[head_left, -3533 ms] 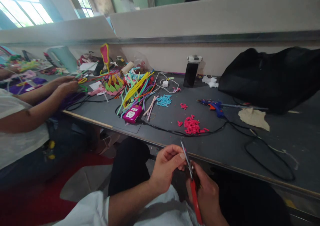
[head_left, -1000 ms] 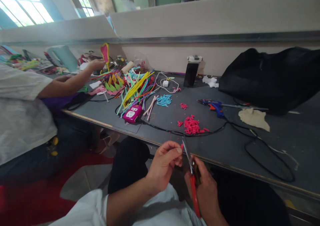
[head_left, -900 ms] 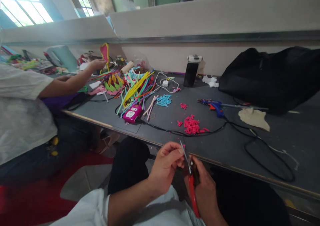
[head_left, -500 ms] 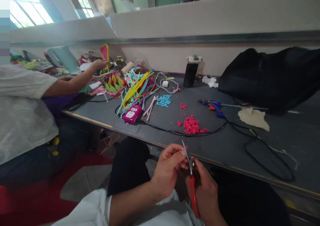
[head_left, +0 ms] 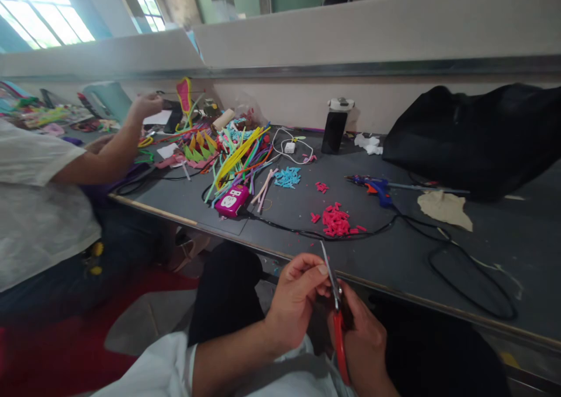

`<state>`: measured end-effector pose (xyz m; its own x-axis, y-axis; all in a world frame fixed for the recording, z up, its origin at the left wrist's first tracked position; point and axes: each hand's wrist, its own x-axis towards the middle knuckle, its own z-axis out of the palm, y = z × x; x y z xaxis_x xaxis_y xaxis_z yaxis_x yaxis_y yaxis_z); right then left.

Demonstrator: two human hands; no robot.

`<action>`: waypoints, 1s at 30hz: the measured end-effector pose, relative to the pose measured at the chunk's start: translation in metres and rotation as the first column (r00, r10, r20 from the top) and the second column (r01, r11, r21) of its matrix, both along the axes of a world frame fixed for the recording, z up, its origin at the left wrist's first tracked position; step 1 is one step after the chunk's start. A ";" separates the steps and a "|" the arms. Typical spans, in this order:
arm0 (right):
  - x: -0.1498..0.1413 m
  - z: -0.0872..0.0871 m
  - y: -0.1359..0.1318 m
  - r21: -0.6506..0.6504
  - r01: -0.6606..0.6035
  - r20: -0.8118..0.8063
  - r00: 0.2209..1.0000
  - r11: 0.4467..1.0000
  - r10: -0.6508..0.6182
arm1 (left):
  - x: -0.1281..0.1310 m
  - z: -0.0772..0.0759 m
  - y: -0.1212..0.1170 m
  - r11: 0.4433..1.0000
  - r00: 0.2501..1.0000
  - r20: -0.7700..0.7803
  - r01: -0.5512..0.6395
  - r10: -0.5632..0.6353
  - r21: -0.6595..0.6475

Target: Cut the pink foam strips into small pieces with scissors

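Red-handled metal scissors (head_left: 340, 345) fill the curled right hand (head_left: 366, 332); the left hand (head_left: 294, 299) presses fingertips together, contents hidden. Heaped short pink rods (head_left: 336, 220) seem done; remainder unclear.

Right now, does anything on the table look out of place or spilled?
Slightly: a few red pieces lie loose, left of the main red pile, as if scattered, and the glue gun lies on its side. No damage shows.

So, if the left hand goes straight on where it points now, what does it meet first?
The left hand would probably meet the scissors, at their blades; these look very near, and contact is unclear.
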<state>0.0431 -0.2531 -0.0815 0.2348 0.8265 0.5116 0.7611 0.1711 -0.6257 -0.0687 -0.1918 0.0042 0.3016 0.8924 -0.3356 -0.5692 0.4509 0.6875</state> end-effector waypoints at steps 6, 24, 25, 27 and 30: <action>-0.002 0.005 0.004 -0.006 0.079 -0.053 0.995 0.997 -0.079 | -0.003 -0.004 0.005 0.999 1.000 -0.012 0.003 -0.003 0.051; -0.002 0.000 0.011 0.014 0.120 -0.058 0.991 0.993 -0.119 | -0.005 0.019 0.054 0.954 0.977 -0.210 0.100 -0.040 0.283; -0.001 -0.003 0.011 0.029 0.116 -0.048 0.992 0.993 -0.114 | -0.002 0.018 0.048 0.962 0.982 -0.187 0.070 -0.020 0.264; 0.001 -0.008 0.009 0.040 0.111 -0.036 0.993 0.993 -0.109 | 0.002 0.016 0.034 0.973 0.989 -0.144 0.027 0.006 0.229; 0.002 -0.012 0.007 0.027 0.084 -0.034 0.996 0.996 -0.083 | 0.007 0.011 0.017 0.985 0.994 -0.112 0.026 -0.007 0.173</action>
